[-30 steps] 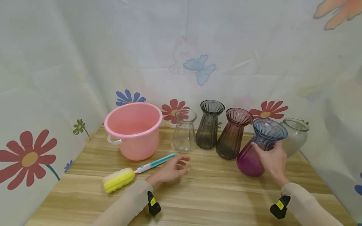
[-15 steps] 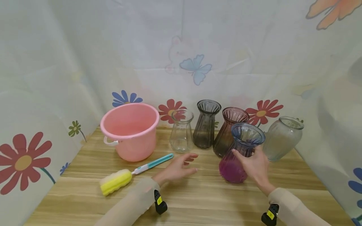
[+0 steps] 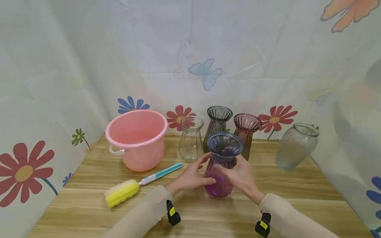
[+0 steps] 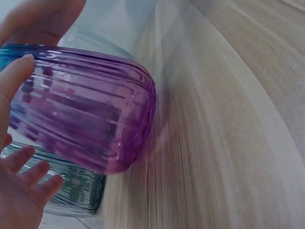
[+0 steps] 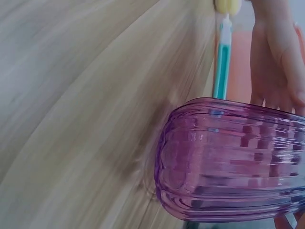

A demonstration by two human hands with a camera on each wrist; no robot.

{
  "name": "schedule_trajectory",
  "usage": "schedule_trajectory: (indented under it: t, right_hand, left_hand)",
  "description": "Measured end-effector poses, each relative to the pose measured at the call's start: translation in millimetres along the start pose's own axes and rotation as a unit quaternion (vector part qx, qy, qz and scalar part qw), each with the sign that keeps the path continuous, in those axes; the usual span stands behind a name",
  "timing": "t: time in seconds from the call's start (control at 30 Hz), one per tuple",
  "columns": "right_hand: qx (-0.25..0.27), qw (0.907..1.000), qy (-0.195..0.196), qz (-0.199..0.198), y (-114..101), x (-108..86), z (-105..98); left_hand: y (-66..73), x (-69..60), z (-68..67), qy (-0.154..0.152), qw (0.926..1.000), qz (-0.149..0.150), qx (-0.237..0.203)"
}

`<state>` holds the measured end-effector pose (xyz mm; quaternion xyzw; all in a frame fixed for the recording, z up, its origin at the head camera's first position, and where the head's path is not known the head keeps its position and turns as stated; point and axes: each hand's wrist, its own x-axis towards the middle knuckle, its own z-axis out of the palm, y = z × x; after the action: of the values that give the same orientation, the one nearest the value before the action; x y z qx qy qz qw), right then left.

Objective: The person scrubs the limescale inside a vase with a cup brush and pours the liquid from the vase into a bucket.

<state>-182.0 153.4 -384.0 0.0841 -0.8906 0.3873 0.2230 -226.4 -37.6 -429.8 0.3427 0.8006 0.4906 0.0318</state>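
Note:
A ribbed glass vase (image 3: 219,172), blue at the rim and purple below, stands nearly upright in front of the person. The right hand (image 3: 242,177) grips its upper part from the right, thumb across the front. On the other side, the left hand (image 3: 191,177) has its fingers spread beside the vase; whether it touches the glass I cannot tell. In the left wrist view the purple base (image 4: 128,124) is close to the wood surface; contact is unclear. The right wrist view shows the left hand (image 5: 274,57) partly through the purple glass.
Behind are a clear vase (image 3: 190,145), a grey vase (image 3: 215,127) and a reddish-brown vase (image 3: 246,132). A frosted jar (image 3: 296,148) is at the right. A pink bucket (image 3: 146,155) and a yellow sponge brush (image 3: 123,193) lie left on the wooden table (image 3: 80,211).
The right hand has carried the blue-purple vase leftward, away from the frosted jar, to the middle. The left hand has shifted slightly right and now is beside the vase.

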Motion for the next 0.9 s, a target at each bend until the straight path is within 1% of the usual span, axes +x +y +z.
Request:
schedule_trajectory:
  t: [0.07, 0.17, 0.27, 0.47, 0.6, 0.73, 0.83, 0.9]
  right_hand:
    - [0.007, 0.9998, -0.007, -0.018, -7.1, 1.1, 6.6]
    - [0.024, 0.9990, -0.017, -0.033, -17.1, 2.7, 14.9]
    - [0.040, 0.9980, -0.028, -0.040, -23.6, 3.7, 21.7]
    - [0.065, 0.9958, -0.055, -0.034, -27.6, 3.2, 31.0]
    - [0.072, 0.9947, -0.065, -0.036, -29.2, 3.3, 34.0]
    - [0.075, 0.9939, -0.075, -0.032, -30.5, 3.1, 36.5]
    - [0.069, 0.9940, -0.080, -0.030, -30.9, 3.3, 38.9]
    - [0.066, 0.9937, -0.083, -0.037, -31.1, 3.8, 40.1]
  left_hand:
    - [2.1, -1.8, -2.9, 0.000, 1.0000, -0.008, -0.002]
    - [4.4, -6.8, -9.9, 0.001, 0.9997, -0.025, -0.008]
    - [4.6, -12.9, -18.8, 0.006, 0.9995, -0.029, -0.007]
    - [0.7, -22.1, -31.0, 0.008, 0.9997, -0.023, 0.004]
    - [-1.9, -25.3, -34.3, 0.012, 0.9995, -0.029, 0.003]
    - [-2.8, -29.2, -35.7, 0.014, 0.9990, -0.043, -0.001]
    - [-4.1, -31.9, -36.6, 0.016, 0.9986, -0.050, -0.004]
    - [-4.9, -32.8, -37.1, 0.016, 0.9985, -0.052, -0.007]
